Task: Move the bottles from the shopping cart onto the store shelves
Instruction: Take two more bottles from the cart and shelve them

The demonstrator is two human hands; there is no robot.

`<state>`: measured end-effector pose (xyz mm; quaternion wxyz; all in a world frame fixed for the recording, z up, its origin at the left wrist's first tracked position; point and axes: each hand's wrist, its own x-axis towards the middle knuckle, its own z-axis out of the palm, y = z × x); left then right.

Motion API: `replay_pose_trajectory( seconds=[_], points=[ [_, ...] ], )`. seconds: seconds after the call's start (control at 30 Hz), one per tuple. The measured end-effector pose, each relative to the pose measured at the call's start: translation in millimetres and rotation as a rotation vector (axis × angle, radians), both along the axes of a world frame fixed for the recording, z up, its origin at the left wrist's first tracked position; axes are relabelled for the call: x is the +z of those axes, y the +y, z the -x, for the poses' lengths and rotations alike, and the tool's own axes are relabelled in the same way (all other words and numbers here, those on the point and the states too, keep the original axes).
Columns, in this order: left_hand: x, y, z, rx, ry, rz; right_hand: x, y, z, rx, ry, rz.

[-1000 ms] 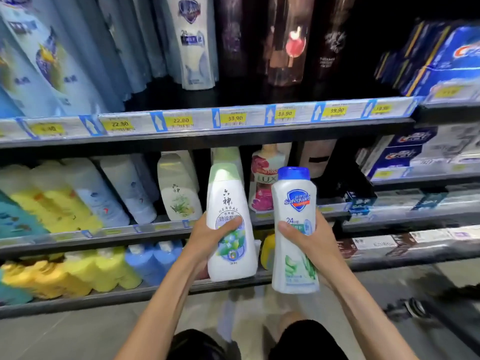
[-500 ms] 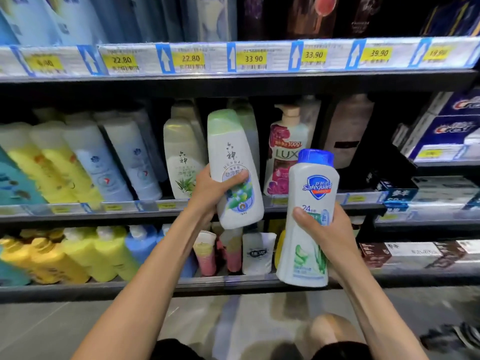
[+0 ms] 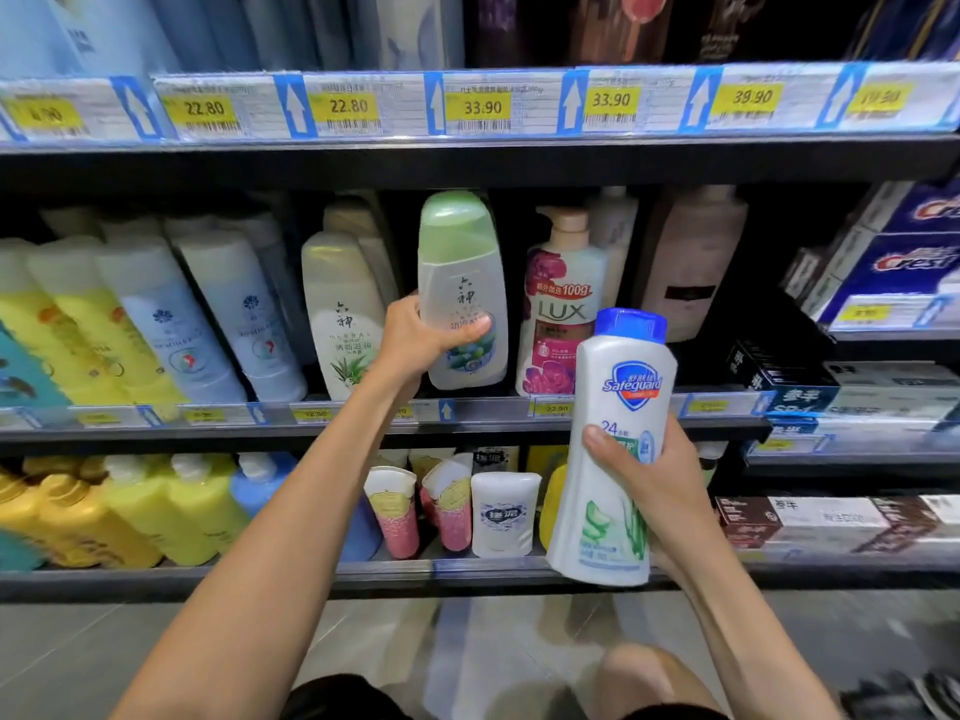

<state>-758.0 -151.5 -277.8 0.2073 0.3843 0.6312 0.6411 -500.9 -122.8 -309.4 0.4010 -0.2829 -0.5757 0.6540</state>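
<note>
Two bottles in play: left hand (image 3: 415, 340) grips the green-capped bottle (image 3: 461, 293) upright at frame centre, base at the middle shelf (image 3: 363, 413) edge beside the LUX bottle (image 3: 558, 309), right hand (image 3: 657, 485) grips the Safeguard bottle (image 3: 615, 449) centre-right, off the shelves.

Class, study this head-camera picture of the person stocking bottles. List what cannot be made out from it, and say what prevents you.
- Shopping cart: outside the head view altogether.
- Green-capped bottle: whether its base touches the middle shelf; the left hand covers its lower left side.
- Leftmost price tag: too blurred to read.
- Safeguard bottle: middle label covered by the right hand.
- Top-shelf products: cut off by the upper edge.
</note>
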Motion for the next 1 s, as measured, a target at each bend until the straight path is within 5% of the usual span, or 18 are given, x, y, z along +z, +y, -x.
replay_pose_trajectory(
  seconds=[0.43, 0.7, 1.0],
  points=[
    [-29, 3, -5, 0.141, 0.099, 0.184, -5, 7, 0, 0.018, 0.014, 0.025],
    [-30, -1, -4, 0.271, 0.450, 0.307, -3, 4, 5, 0.021, 0.034, 0.038],
    [-36, -7, 3, 0.275, 0.409, 0.252, -3, 4, 8, 0.031, 0.036, 0.010]
  ],
)
